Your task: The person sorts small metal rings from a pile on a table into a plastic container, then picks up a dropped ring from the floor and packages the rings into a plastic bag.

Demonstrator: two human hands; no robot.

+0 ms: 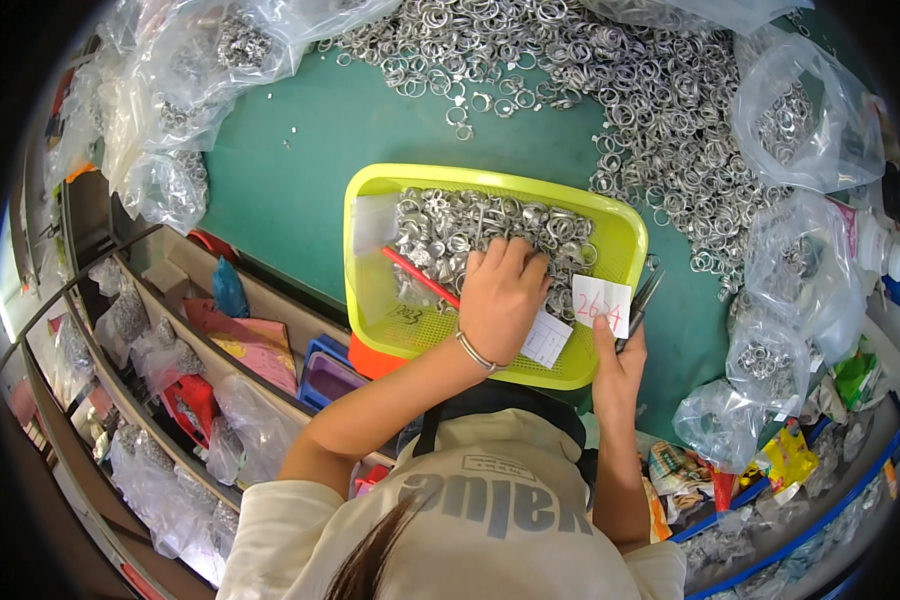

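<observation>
A yellow-green plastic basket [495, 180] stands before me, holding a heap of silver metal rings [440, 215]. Into this heap my left hand [505, 300] reaches with curled fingers; the fingertips and whatever they pinch are hidden. Beside that hand a red pen [415, 273] lies slantwise on the rings. A white printed label [546, 338] lies near the basket's front wall. At the basket's right edge my right hand [618, 365] is closed on a small white card [600, 292] with red writing and on dark pointed tweezers [647, 290], their prongs upward.
Loose rings [670, 150] cover the far and right parts of the green table [280, 190]. Clear plastic bags of rings [790, 130] line the right side, with more bags [170, 180] at the far left. Open drawers [260, 350] with bagged goods adjoin the table's left edge.
</observation>
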